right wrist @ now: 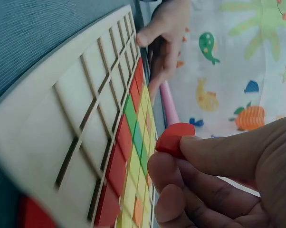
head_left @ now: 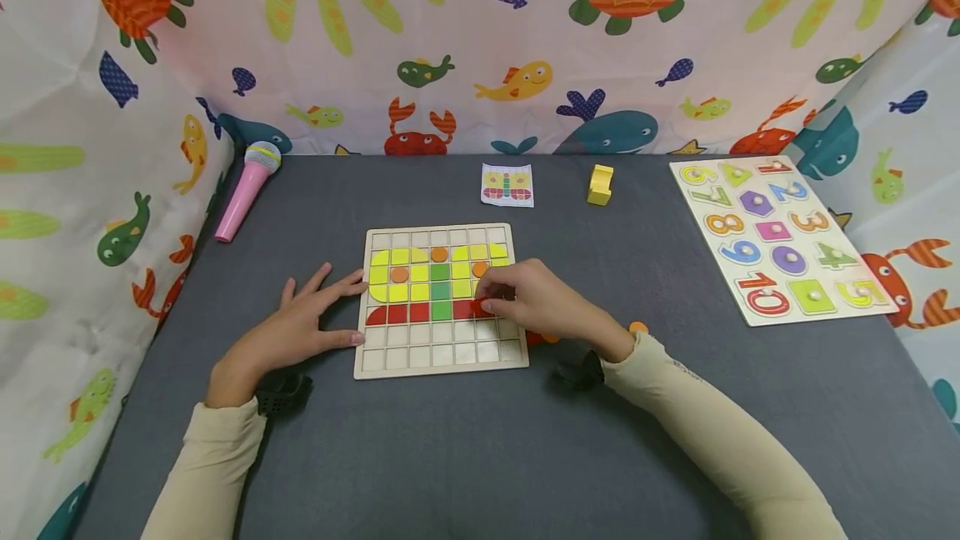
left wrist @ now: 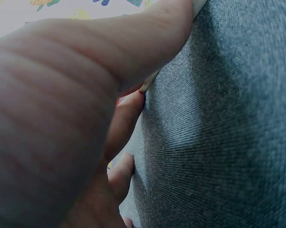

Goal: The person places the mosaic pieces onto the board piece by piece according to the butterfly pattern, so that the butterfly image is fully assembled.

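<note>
A wooden grid board (head_left: 442, 357) lies on the grey table, its upper rows filled with yellow, orange and green tiles above a row of red ones. Over the right end of that red row, my right hand (head_left: 536, 298) pinches a red tile (right wrist: 174, 138) with one rounded edge between thumb and index finger. The left hand (head_left: 296, 327) rests at the board's left edge, fingers spread, with thumb and fingertips touching the frame. In the left wrist view the thumb (left wrist: 109, 47) hides most of the board. Loose red and orange tiles (head_left: 540, 338) lie partly hidden beneath the right hand.
A small pattern card (head_left: 507, 186) and a yellow block (head_left: 600, 185) lie behind the board. A pink toy microphone (head_left: 247, 194) is at the back left. On the right lies a number and shape puzzle board (head_left: 783, 240). A printed curtain (head_left: 480, 48) borders the table.
</note>
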The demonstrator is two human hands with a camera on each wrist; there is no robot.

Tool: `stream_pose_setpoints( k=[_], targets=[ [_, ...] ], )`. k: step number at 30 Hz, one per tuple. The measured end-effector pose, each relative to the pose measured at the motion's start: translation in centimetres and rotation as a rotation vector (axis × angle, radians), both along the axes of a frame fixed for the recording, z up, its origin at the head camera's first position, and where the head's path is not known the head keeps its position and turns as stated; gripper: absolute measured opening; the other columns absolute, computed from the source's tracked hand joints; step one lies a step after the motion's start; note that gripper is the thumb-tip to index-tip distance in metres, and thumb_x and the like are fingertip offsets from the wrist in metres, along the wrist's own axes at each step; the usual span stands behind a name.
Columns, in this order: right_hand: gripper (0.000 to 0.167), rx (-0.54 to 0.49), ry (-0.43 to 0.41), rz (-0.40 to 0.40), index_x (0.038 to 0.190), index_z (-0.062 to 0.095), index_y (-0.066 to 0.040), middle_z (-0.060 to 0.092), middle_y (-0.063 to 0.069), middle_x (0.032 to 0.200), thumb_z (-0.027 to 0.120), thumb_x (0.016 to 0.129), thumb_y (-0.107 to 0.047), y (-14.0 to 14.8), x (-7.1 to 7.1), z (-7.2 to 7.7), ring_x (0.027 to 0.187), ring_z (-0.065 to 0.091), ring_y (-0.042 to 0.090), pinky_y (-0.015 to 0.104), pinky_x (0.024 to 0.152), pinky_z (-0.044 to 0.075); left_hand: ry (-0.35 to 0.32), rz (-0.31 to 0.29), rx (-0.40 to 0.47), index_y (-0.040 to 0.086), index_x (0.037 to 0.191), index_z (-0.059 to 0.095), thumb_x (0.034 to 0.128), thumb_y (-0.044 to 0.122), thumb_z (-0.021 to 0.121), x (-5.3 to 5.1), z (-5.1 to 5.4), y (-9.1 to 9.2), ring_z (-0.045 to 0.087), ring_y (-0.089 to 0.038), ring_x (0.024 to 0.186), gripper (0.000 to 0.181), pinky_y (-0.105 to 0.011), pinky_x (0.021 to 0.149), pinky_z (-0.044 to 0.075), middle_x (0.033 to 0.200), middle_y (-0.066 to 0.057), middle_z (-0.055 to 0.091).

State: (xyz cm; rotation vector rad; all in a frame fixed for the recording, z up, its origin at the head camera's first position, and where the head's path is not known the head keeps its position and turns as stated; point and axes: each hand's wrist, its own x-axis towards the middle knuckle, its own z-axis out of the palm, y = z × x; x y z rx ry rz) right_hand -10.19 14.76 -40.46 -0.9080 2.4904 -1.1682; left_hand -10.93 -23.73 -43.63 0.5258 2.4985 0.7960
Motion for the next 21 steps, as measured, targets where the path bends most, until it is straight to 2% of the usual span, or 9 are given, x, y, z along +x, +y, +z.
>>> stream_pose_setpoints(
  k=[8,17,21],
  targets=[
    [0.009,0.001,0.004,0.063,0.107,0.078,-0.009,0.073,-0.006,0.095,0.078,0.099,-0.005,-3.6,-0.7,0.1,0.085,0.063,0.012,0.028,0.080,0.056,0.017,-0.013,-0.005,0.015,0.168,0.038,0.0924,0.050,0.083,-0.2,-0.1,0.0,-0.007,-0.047,0.162,0.094,-0.074,0.117,-0.018,0.177,-0.015,0.021],
    [0.007,-0.003,0.000,0.106,0.104,0.078,-0.008,0.072,-0.004,0.090,0.075,0.099,-0.003,-8.0,-0.8,0.1,0.080,0.060,0.013,0.027,0.073,0.051,0.020,-0.010,-0.009,0.014,0.168,0.038,0.0927,0.049,0.083,-0.2,-0.2,0.0,-0.007,-0.048,0.161,0.094,-0.076,0.116,-0.018,0.176,-0.015,0.022],
    [0.008,0.019,0.023,0.124,0.099,0.077,-0.007,0.069,-0.002,0.085,0.073,0.098,0.000,-10.0,-0.6,0.1,0.075,0.058,0.015,0.025,0.069,0.048,0.025,-0.013,-0.005,0.015,0.167,0.038,0.0926,0.049,0.083,-0.2,-0.2,0.0,-0.006,-0.049,0.161,0.093,-0.076,0.116,-0.018,0.176,-0.016,0.023]
  ],
)
